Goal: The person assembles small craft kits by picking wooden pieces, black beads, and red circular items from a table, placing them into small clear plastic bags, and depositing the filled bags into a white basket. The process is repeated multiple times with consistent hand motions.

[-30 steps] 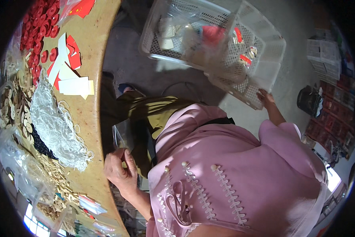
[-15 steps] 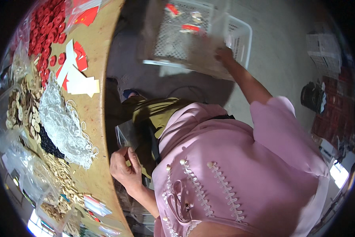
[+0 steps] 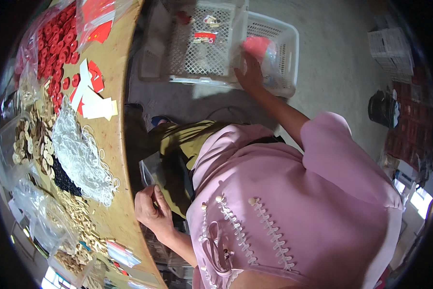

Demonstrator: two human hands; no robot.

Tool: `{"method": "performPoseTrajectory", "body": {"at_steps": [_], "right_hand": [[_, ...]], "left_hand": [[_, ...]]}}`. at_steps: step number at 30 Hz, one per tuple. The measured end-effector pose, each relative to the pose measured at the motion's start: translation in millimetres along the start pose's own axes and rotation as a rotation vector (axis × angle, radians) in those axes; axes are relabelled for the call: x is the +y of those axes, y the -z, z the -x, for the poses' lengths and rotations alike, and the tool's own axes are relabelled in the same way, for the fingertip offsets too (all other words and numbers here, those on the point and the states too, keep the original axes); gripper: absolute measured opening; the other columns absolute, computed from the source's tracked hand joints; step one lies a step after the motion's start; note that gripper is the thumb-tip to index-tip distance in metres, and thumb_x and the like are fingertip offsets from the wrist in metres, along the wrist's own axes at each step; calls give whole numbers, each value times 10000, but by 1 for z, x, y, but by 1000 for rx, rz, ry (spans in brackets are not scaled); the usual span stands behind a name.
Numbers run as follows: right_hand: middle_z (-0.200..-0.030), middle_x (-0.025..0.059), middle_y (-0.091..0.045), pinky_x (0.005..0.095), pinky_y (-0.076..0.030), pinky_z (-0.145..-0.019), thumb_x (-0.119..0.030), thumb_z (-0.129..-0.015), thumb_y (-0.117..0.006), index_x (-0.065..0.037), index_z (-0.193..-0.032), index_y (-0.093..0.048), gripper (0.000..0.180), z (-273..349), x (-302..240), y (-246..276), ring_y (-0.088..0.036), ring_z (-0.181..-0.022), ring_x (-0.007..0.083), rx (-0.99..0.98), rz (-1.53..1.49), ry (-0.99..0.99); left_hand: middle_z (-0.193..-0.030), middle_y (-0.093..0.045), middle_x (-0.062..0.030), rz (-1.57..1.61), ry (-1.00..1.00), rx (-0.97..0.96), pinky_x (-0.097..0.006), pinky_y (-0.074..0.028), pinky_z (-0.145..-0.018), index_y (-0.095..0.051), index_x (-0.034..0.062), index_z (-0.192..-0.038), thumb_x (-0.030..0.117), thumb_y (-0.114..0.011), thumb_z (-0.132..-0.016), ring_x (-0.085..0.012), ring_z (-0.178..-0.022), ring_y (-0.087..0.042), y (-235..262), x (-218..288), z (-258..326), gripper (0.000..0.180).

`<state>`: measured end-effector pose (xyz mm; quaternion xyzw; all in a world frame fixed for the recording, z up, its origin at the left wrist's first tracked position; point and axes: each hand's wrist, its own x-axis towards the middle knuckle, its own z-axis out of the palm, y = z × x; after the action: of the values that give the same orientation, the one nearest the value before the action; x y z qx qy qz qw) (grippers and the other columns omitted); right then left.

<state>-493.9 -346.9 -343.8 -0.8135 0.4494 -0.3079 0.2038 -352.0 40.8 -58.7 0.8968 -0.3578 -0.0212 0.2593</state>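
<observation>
My left hand (image 3: 154, 207) is beside the table edge, thumb and fingers pinched on a small clear plastic bag (image 3: 150, 169) that sticks up past the fingertips. My right hand (image 3: 251, 74) reaches away to the side of a white plastic crate (image 3: 204, 80), thumb and fingers apart, against or just beside its right wall. A few small packets lie in the crate, one with a red top (image 3: 205, 36). Right of it, a white basket (image 3: 293, 58) contains a red item (image 3: 257, 45) and clear bags, partly behind my fingers.
The wooden table (image 3: 115, 159) on my left bears red discs (image 3: 57, 45), white string (image 3: 81, 154), paper pieces (image 3: 96, 103), wooden discs (image 3: 45, 149), black bits (image 3: 65, 178) and small wooden sticks (image 3: 84, 216). A black container (image 3: 383, 108) stands far right.
The white crate has shifted left, along with my right hand, and more of the basket's contents show, including the red item. My left hand keeps its pinch on the bag.
</observation>
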Motion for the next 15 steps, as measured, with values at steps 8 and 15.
{"method": "performPoseTrajectory", "body": {"at_steps": [8, 15], "right_hand": [[-1137, 151, -702, 373, -602, -718, -50, -863, -670, 22, -1084, -736, 242, 1, -245, 144, -723, -924, 264, -818, -758, 1049], [-906, 119, -695, 423, -569, -664, -61, -815, -804, -53, -1029, -678, 249, 10, -322, 147, -710, -787, 334, -1027, -639, 1099]], "left_hand": [[-768, -627, -152, 119, -145, -56, -446, -487, -597, -681, 33, -857, 44, -768, -863, -374, -675, -623, -10, 35, -8, 87], [-703, -541, -85, 156, -207, 134, -410, -493, -577, -638, 69, -792, 164, -777, -868, -281, -647, -605, 8, 18, 23, 185]]}}
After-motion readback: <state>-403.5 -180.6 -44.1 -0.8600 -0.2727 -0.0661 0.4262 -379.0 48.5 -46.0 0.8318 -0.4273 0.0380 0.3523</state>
